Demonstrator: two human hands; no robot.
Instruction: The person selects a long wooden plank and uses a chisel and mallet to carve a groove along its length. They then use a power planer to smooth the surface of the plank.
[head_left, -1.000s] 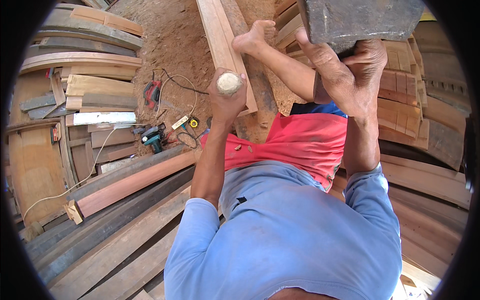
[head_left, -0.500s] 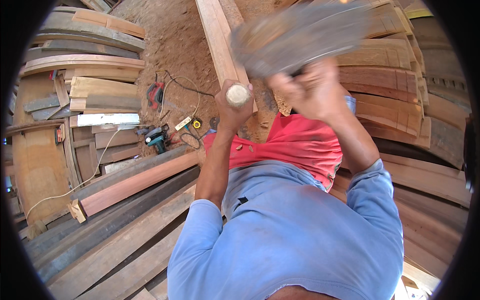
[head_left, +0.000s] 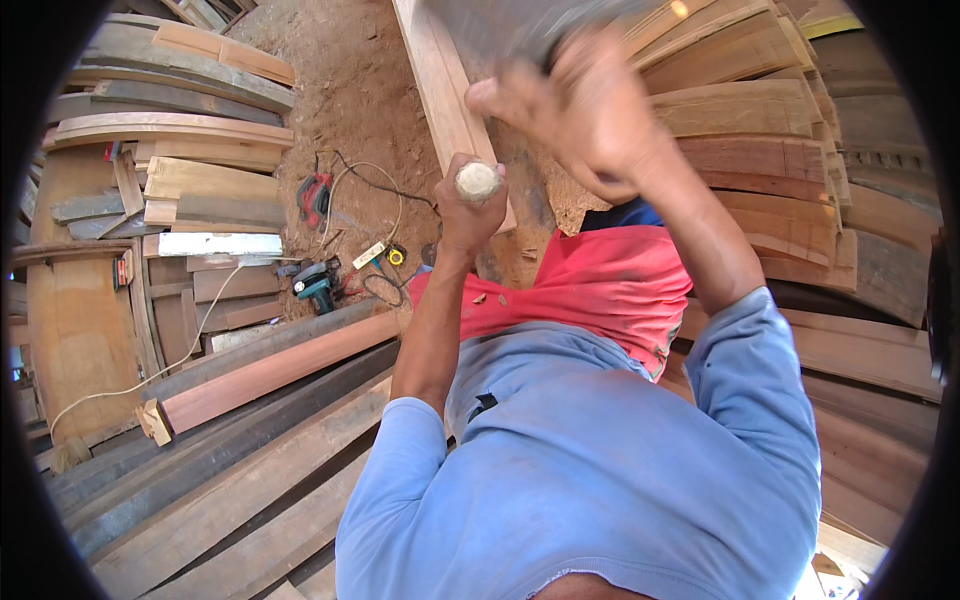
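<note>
My left hand [head_left: 468, 218] is wrapped round the upright handle of a chisel [head_left: 478, 181]. Its pale, worn, round butt shows end-on above the fist, while the blade is hidden below. Beneath that fist lies a long pale wooden beam [head_left: 440, 75], running away from me between my knees. Raised to the right of the beam, my right hand [head_left: 605, 115] grips a mallet [head_left: 505, 28]. Motion smears the mallet's broad grey head, which reaches past the top of the picture and covers part of the beam.
On the dirt floor at left lie a red power tool [head_left: 314, 198], a teal power tool [head_left: 315, 288], a yellow tape measure [head_left: 396, 255] and a power strip [head_left: 369, 256] with looping cords. Stacked boards [head_left: 750, 165] flank me right; more planks [head_left: 215, 180] lie left.
My right hand and the mallet have moved up and to the left, toward the far part of the beam. My left hand stays almost still on the chisel.
</note>
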